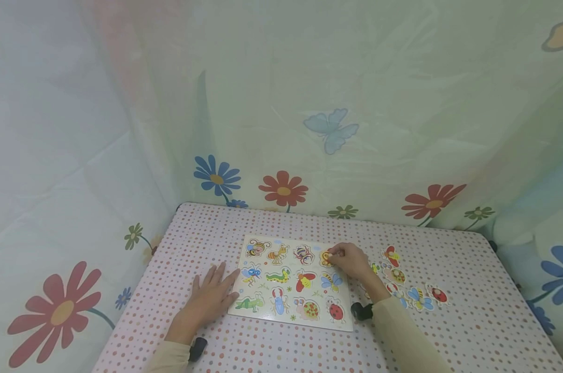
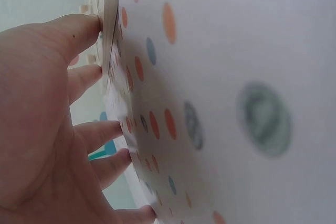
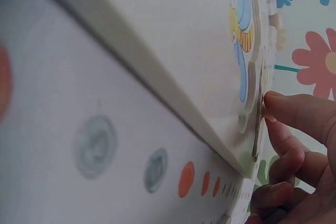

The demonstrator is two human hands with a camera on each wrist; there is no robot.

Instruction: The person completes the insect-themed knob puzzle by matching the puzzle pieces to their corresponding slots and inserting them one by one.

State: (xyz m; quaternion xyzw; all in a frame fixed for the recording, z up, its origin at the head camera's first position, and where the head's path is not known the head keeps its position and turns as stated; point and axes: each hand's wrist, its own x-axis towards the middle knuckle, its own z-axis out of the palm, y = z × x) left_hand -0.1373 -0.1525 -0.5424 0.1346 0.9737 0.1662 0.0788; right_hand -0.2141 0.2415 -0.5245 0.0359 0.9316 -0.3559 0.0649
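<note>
A white wooden puzzle board (image 1: 294,317) with coloured insect pictures lies flat on the table. At its upper right corner my right hand (image 1: 351,260) pinches a yellow-orange puzzle piece (image 1: 325,258) between thumb and fingertip. The right wrist view shows that puzzle piece (image 3: 258,129) edge-on, close to the board's surface; whether it is fully seated I cannot tell. My left hand (image 1: 207,298) rests spread beside the board's left edge. In the left wrist view its thumb and index finger touch the board's edge (image 2: 108,19), while the other fingertips rest on the cloth.
Several loose insect pieces lie right of the board, among them a ladybird piece (image 1: 439,295) and a blue-winged piece (image 1: 420,299); my right forearm partly covers some. A dotted cloth (image 1: 207,228) covers the table. Flower-printed curtains (image 1: 263,129) hang behind and at both sides.
</note>
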